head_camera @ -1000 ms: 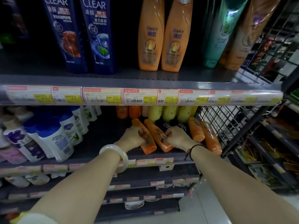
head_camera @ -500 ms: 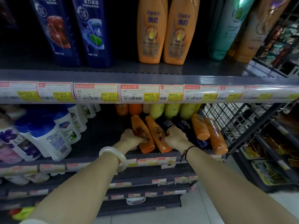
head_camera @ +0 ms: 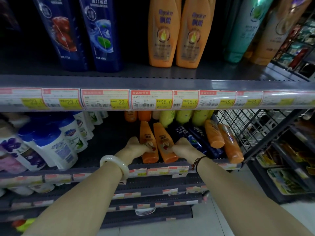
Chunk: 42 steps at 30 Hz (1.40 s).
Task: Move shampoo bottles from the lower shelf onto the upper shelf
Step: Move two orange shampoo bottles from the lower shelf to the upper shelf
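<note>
Two small orange shampoo bottles lie side by side on the lower shelf (head_camera: 105, 140), caps toward the back. My left hand (head_camera: 134, 147) grips the left orange bottle (head_camera: 147, 143) from its left side. My right hand (head_camera: 185, 148) grips the right orange bottle (head_camera: 163, 142) from its right side. The upper shelf (head_camera: 153, 82) carries two tall orange bottles (head_camera: 177, 33) standing upright, with two dark blue bottles (head_camera: 85, 33) to their left.
Two small dark blue bottles (head_camera: 192, 138) and two more orange ones (head_camera: 221, 140) lie right of my hands. White, blue-capped bottles (head_camera: 56, 143) crowd the lower shelf's left. Yellow-green bottles (head_camera: 184, 116) stand behind. A wire rack (head_camera: 252, 126) closes the right end. Green and tan bottles (head_camera: 250, 28) stand upper right.
The view has shifted closer to the shelves. Both hands stay closed on the two lying orange bottles, which have slid slightly toward the shelf's front edge.
</note>
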Each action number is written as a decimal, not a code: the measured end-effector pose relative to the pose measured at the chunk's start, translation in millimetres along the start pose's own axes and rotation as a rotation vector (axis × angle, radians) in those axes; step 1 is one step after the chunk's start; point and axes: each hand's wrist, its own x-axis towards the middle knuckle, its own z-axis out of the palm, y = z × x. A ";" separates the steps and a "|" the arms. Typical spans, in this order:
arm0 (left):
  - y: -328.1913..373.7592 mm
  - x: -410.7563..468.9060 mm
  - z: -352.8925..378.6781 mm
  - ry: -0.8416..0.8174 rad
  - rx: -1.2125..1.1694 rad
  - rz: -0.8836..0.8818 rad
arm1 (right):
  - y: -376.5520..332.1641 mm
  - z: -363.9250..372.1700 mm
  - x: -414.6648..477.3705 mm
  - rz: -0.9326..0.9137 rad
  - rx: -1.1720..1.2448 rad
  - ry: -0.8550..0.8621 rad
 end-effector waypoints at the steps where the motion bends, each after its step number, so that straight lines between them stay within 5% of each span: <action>1: -0.9 0.1 -0.9 -0.009 -0.007 0.002 | -0.6 0.5 -1.5 0.007 0.047 0.005; 20: 5.8 -52.3 -16.4 -0.108 -0.253 0.101 | -8.1 -4.3 -63.7 -0.056 0.384 -0.121; 42: 18.0 -176.8 -41.0 -0.105 0.158 0.473 | -4.6 -22.2 -192.4 -0.304 0.388 -0.093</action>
